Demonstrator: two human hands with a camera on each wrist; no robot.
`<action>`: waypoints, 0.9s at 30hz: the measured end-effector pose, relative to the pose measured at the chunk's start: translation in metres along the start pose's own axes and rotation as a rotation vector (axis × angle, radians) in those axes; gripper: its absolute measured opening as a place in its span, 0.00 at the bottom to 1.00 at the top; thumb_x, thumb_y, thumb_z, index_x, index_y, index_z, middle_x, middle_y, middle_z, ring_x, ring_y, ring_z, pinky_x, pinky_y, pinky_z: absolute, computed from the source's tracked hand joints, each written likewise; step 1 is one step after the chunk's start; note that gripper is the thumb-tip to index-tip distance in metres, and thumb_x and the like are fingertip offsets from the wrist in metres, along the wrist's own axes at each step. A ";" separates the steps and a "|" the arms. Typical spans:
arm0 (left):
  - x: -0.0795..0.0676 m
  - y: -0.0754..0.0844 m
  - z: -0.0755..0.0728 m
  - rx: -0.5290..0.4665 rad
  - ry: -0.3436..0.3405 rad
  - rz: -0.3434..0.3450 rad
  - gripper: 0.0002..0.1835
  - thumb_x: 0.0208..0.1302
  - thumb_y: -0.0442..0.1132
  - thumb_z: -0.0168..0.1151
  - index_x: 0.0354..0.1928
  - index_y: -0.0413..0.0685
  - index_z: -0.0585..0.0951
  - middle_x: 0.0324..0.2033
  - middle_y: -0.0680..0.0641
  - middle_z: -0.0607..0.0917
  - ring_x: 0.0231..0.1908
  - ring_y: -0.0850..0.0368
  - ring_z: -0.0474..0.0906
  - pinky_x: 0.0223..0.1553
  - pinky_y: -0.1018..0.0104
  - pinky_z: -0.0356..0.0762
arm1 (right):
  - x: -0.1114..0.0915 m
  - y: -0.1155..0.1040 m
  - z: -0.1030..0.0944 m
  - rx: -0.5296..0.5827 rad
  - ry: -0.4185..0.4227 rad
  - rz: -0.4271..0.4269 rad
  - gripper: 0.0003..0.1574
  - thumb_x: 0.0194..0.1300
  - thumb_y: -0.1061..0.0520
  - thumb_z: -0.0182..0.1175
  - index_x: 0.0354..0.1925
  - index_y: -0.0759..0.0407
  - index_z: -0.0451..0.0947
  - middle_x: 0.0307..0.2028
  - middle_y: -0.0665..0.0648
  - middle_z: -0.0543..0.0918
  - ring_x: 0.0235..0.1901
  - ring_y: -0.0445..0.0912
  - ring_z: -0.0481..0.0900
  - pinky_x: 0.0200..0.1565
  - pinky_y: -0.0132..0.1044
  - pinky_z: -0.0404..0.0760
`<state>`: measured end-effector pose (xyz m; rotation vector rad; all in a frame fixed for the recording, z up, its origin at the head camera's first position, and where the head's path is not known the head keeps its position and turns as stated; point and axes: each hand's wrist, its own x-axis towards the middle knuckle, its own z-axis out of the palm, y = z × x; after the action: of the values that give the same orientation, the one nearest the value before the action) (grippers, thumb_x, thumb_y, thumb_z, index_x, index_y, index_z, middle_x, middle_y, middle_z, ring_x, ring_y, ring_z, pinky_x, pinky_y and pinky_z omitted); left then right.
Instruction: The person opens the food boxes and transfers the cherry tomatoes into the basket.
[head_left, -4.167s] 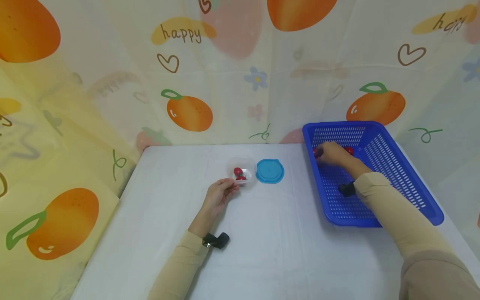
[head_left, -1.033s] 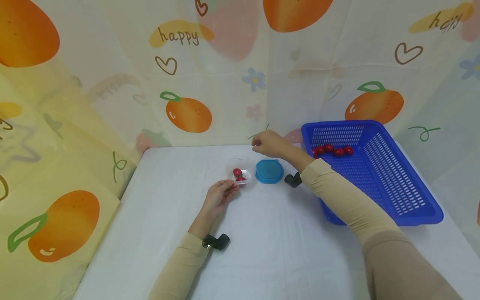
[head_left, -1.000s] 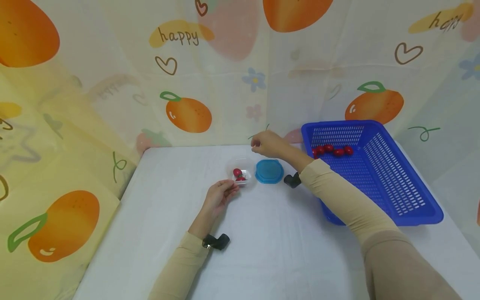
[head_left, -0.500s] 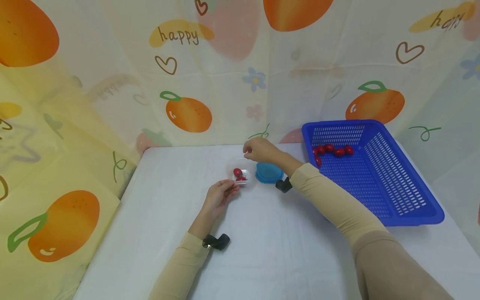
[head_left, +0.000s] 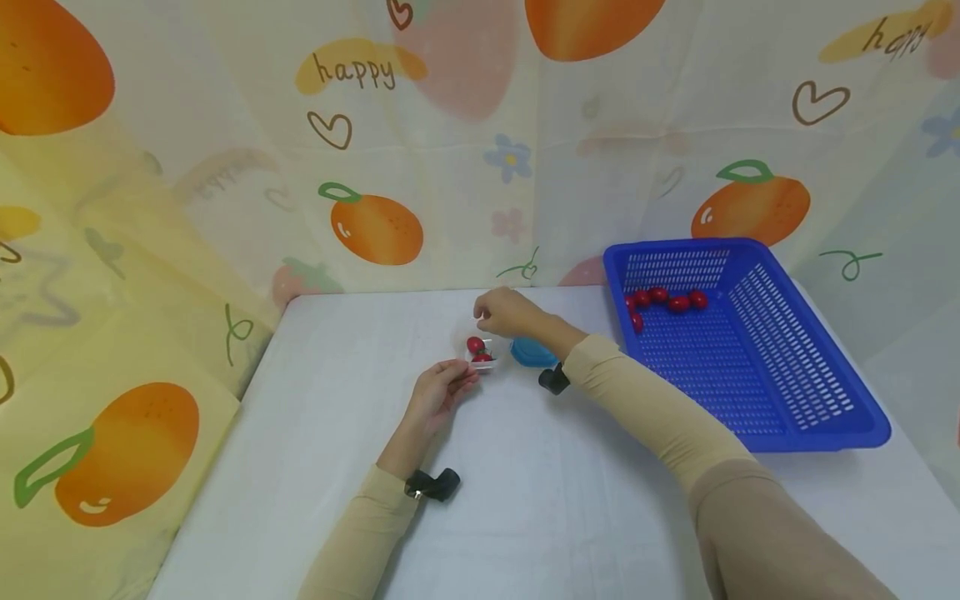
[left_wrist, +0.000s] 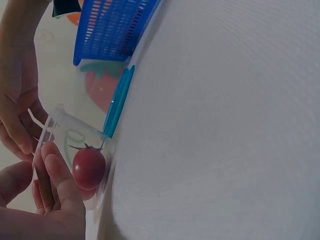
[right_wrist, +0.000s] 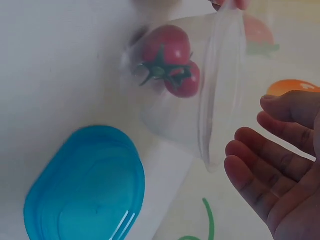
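A clear plastic tub [right_wrist: 170, 117] stands on the white cloth with two cherry tomatoes [head_left: 477, 347] visible inside, green stems on them. My left hand [head_left: 437, 390] pinches the tub's near rim between thumb and fingers. My right hand [head_left: 513, 317] hovers just above and behind the tub. Its fingers [right_wrist: 250, 185] are loosely bent in the right wrist view, with nothing seen between them. The blue lid [head_left: 531, 353] lies flat to the tub's right, partly covered by the right forearm in the head view.
A blue perforated basket [head_left: 813, 333] stands at the right, with several more cherry tomatoes [head_left: 678, 304] in its far left corner. Behind the white-covered table [head_left: 540, 500] hangs a fruit-printed cloth [head_left: 450, 167].
From inside the basket, my right hand has come left, past the lid, and down to the tub. My left hand has stayed at the tub's rim. Two tomatoes show in the tub throughout.
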<state>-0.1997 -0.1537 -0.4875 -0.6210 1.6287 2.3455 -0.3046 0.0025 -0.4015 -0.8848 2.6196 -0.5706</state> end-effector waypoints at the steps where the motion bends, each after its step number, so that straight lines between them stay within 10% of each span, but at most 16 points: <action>1: 0.000 0.000 0.000 -0.002 0.000 -0.001 0.12 0.71 0.36 0.56 0.52 0.38 0.74 0.38 0.47 0.85 0.37 0.60 0.85 0.43 0.73 0.84 | 0.001 0.000 0.002 0.000 -0.003 0.000 0.17 0.68 0.57 0.57 0.52 0.62 0.79 0.47 0.60 0.84 0.47 0.50 0.80 0.52 0.40 0.82; 27: 0.000 0.000 0.000 -0.052 -0.031 0.025 0.06 0.70 0.31 0.53 0.46 0.41 0.73 0.33 0.49 0.85 0.35 0.62 0.84 0.41 0.74 0.84 | 0.021 -0.010 0.048 -0.065 -0.040 0.154 0.13 0.68 0.57 0.58 0.48 0.62 0.77 0.42 0.58 0.82 0.39 0.47 0.77 0.44 0.36 0.79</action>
<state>-0.1993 -0.1533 -0.4877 -0.5751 1.5763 2.4096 -0.2958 -0.0306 -0.4423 -0.6979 2.6535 -0.4258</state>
